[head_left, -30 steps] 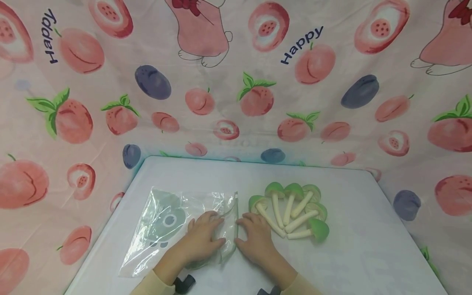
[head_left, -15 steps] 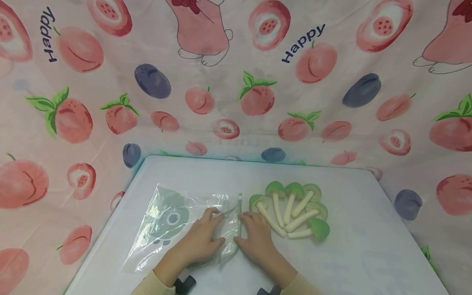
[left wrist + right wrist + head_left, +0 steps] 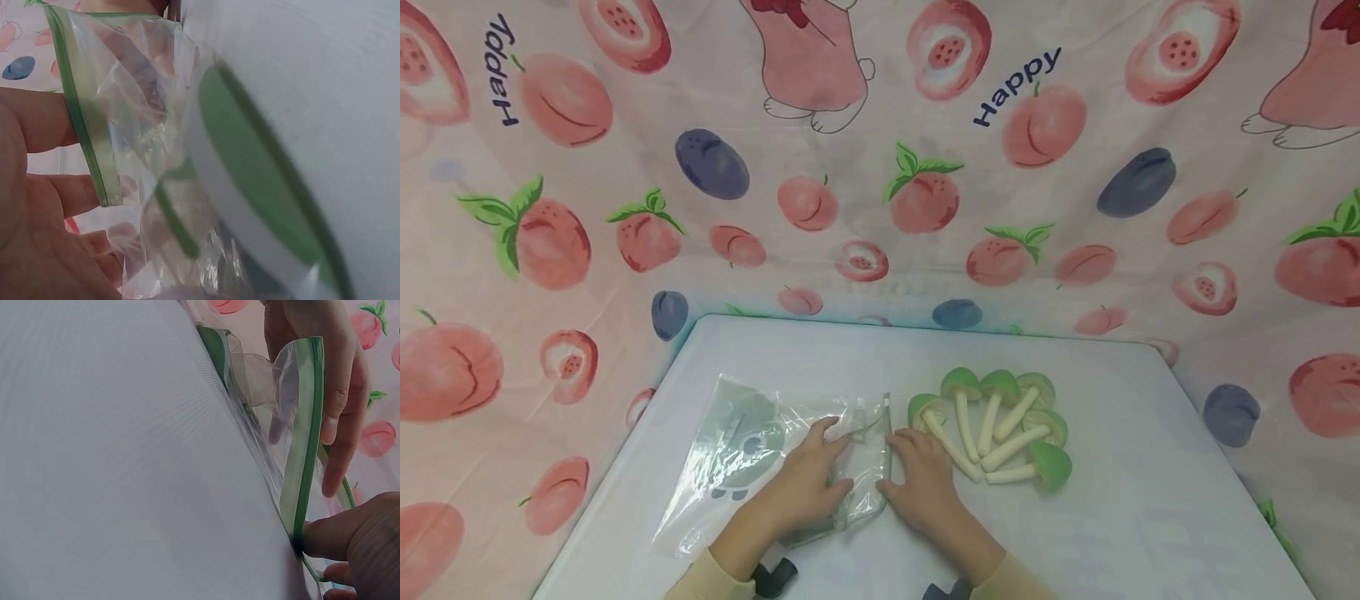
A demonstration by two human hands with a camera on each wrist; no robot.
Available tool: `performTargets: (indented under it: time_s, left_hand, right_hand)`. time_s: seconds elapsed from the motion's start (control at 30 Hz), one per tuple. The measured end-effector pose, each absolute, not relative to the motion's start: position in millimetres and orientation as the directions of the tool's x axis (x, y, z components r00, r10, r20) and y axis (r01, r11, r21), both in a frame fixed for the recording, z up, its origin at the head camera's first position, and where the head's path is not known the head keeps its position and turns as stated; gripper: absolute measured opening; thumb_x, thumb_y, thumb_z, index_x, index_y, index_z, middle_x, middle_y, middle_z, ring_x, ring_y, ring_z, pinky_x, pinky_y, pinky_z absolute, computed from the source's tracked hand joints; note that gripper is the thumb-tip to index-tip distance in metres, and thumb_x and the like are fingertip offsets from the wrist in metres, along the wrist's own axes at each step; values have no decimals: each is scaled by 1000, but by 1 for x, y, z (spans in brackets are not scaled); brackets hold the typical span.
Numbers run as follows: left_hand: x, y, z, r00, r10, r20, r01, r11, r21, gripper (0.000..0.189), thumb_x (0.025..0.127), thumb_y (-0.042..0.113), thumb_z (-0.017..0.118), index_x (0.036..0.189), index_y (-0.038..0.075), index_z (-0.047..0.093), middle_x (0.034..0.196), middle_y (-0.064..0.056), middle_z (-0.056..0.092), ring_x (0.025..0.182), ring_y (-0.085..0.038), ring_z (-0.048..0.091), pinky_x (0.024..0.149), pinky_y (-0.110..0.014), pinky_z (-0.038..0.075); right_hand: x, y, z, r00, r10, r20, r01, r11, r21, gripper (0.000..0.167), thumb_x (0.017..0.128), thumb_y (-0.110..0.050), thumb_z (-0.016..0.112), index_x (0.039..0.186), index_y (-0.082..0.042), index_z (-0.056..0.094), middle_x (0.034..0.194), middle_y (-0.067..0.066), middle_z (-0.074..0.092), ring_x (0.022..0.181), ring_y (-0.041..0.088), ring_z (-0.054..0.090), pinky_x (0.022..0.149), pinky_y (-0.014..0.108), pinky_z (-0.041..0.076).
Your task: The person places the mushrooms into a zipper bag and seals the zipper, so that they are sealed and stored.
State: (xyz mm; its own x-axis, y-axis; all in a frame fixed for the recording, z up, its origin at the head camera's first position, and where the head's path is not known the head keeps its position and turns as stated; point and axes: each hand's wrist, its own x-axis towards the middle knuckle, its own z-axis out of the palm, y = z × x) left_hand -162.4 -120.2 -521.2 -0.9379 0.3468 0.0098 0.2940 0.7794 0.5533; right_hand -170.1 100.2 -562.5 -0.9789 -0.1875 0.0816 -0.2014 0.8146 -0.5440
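Note:
A clear zip-top bag [image 3: 741,450] with a green cartoon print lies flat on the left-centre of the table. Its green zip edge [image 3: 886,479] faces right, and the mouth gapes in the right wrist view. My left hand [image 3: 808,483] rests over the plastic near the mouth, index finger and thumb spread apart. In the right wrist view its fingers [image 3: 340,425] hang straight behind the zip strip. At the zip edge, my right hand [image 3: 925,483] holds the bag, its thumb [image 3: 334,534] against the strip's lower end. Several green-capped toy mushrooms [image 3: 998,386] lie fanned out beyond the right hand.
The white table [image 3: 1135,467] meets a pink fruit-patterned cloth [image 3: 865,175] behind and at both sides. Dark wrist-worn devices [image 3: 775,577] sit below the hands at the near side.
The bag has shifted slightly right between the first two frames, its zip edge with it. Since then my left hand has drawn a little left, thumb pulling back. The mushrooms lie unmoved.

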Motion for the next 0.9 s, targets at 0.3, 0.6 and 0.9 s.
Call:
performTargets:
  time_s: [0.3, 0.6, 0.9]
  left_hand:
    - [-160, -120, -519, -938, 347, 2, 295, 795, 530, 63, 95, 28, 76, 152, 9, 59, 160, -20, 51, 147, -41, 46, 114, -67, 37]
    - [-160, -121, -518, -940, 334, 66, 318, 795, 517, 61, 93, 26, 78, 150, 9, 61, 157, -15, 52, 142, -37, 45, 109, -62, 37]
    - [-162, -123, -519, -939, 328, 99, 329, 781, 531, 62, 92, 25, 79, 150, 11, 62, 160, -11, 49, 142, -36, 43, 109, -61, 38]
  right_hand:
    - [-170, 101, -564, -979, -189, 81, -202, 811, -549, 69, 86, -36, 87, 146, -15, 63, 155, 12, 57, 146, 39, 47, 121, 69, 36]
    - [-170, 101, -565, -979, -186, 85, -202, 818, -539, 70, 86, -38, 86, 147, -16, 63, 155, 11, 57, 147, 38, 47, 121, 69, 35]
    - [-169, 101, -563, -978, -190, 90, -208, 816, -539, 69, 85, -36, 87, 146, -14, 63, 154, 12, 58, 145, 39, 49, 121, 69, 36]
